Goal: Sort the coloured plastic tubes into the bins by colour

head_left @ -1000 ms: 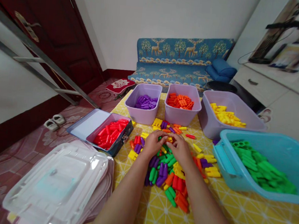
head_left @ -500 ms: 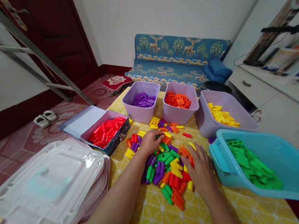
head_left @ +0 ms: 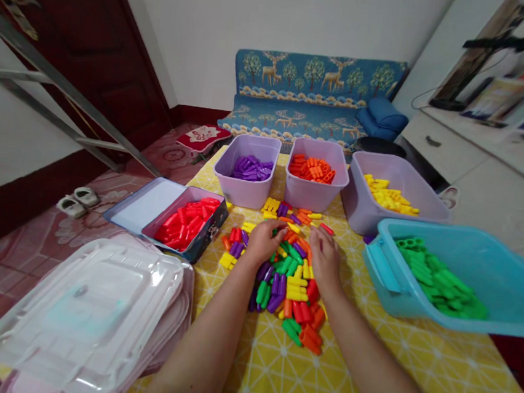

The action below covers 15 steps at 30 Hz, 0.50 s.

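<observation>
A mixed pile of plastic tube pieces (head_left: 287, 267) in red, orange, yellow, green and purple lies on the yellow patterned tablecloth (head_left: 268, 370). My left hand (head_left: 264, 241) is at the pile's upper left, its fingers curled inward; what they hold, if anything, is hidden. Along the pile's right side rests my right hand (head_left: 325, 257), fingers extended and touching the edge pieces, with no piece visibly gripped. A joined block of yellow pieces (head_left: 297, 288) lies between my forearms. Beyond my hands is a smaller scatter of pieces (head_left: 283, 210).
Lilac bins hold purple pieces (head_left: 252, 168), orange pieces (head_left: 313, 169) and yellow pieces (head_left: 389, 195). At right, a turquoise bin (head_left: 418, 310) holds green pieces. An open tin box (head_left: 202, 240) of red pieces stands left, behind stacked clear lids (head_left: 88, 309).
My right hand has moved left and away from me, its fingers coming closer together along the pile. Yellow pieces near it have shifted. My left hand stays at nearly the same spot.
</observation>
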### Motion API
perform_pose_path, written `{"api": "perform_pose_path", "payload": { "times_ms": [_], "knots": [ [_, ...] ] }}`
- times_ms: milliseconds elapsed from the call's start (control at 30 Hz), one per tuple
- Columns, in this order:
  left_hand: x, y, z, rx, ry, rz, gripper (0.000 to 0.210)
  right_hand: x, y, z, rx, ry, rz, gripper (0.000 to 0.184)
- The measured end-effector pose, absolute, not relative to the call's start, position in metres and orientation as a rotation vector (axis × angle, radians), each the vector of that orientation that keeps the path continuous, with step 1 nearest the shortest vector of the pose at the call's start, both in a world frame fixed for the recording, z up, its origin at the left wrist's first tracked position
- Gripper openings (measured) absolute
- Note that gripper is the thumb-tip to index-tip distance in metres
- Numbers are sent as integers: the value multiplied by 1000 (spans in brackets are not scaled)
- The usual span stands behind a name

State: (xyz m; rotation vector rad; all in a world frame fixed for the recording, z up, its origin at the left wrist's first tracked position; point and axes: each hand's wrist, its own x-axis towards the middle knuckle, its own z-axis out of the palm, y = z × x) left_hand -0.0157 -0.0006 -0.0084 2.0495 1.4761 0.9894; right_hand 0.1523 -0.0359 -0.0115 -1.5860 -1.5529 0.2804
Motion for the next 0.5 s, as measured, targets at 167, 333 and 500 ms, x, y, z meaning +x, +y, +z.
{"api": "perform_pose_path", "payload": {
  "times_ms": [167,333,500],
  "knots": [
    [-16,-1,-7,2051,1474,1008,24,124,1,-6,-1765,-1566,384,45],
    [-16,0,-9,2062,1458,1001,23,126,9,-8,-1710,-1628,418,41],
    [-17,0,-8,2055,1453,998,22,134,-5,3,-1543,-1721,406,46]
  ]
}}
